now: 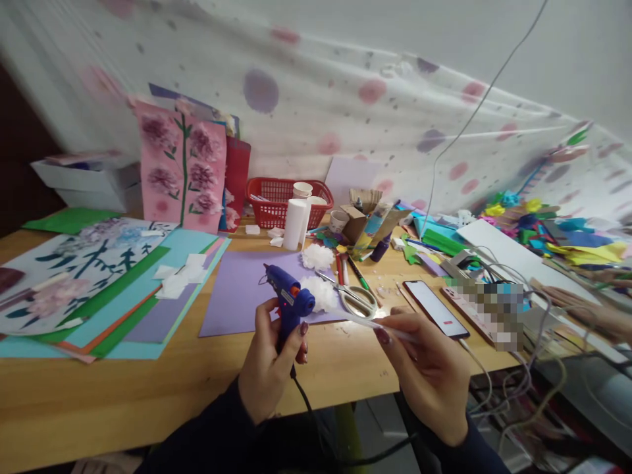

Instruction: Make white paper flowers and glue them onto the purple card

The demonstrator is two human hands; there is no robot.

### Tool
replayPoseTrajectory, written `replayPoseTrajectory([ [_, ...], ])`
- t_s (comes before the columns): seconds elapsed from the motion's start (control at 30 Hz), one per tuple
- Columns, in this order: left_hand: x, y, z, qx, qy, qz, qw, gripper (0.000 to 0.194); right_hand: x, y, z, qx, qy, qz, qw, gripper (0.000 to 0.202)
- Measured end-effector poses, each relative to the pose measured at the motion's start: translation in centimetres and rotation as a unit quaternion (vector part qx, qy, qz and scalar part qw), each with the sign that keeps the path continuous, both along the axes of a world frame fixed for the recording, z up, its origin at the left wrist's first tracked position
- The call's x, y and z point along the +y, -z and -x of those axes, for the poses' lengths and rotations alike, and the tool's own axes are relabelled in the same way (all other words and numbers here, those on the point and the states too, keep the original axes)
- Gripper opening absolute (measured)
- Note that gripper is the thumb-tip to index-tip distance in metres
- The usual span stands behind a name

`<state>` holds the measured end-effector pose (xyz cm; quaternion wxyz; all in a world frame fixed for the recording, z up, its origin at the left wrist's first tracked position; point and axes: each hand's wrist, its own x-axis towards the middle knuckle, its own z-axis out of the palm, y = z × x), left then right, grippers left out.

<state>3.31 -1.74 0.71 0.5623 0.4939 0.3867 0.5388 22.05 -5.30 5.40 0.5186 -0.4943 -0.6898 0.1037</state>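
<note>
My left hand [264, 372] is wrapped round the handle of a blue hot glue gun [289, 293], held above the table's front edge. Its nozzle tilts up and away to the left, and its rear end faces my right hand. Between the thumb and fingers of my right hand [432, 372] is a thin, whitish glue stick [366, 322], pointing left and apart from the gun. Behind them, white ruffled paper flowers [317, 257] and scissors [358, 301] with pale handles lie on or beside a purple paper sheet [230, 293].
Coloured sheets and a flower picture [99, 263] cover the table's left. A red basket [266, 214] and white paper cups [295, 224] stand behind. To the right are a phone [434, 308], a cable-filled power strip [469, 263] and another person's hand [577, 309]. The gun's black cord [309, 408] hangs down.
</note>
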Motion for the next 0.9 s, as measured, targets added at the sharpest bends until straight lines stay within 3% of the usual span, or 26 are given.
replayPoseTrajectory([
  [0.33,0.0,-0.2,-0.1,0.011,0.003,-0.007,1.0,0.039,0.3,-0.2,0.5,-0.02,0.0,-0.016,1.0,0.004],
  [0.57,0.0,0.4,-0.2,0.052,-0.005,-0.026,0.998,0.038,0.4,0.7,0.4,-0.026,-0.001,0.013,1.0,0.004],
  [0.73,0.1,1.2,-0.2,0.143,-0.062,-0.07,0.985,0.038,0.2,0.6,1.0,-0.117,0.036,-0.076,0.99,0.01],
  [0.9,-0.1,1.5,0.0,0.179,-0.091,-0.108,0.974,0.036,0.0,-0.1,1.7,-0.185,0.028,-0.145,0.972,0.019],
])
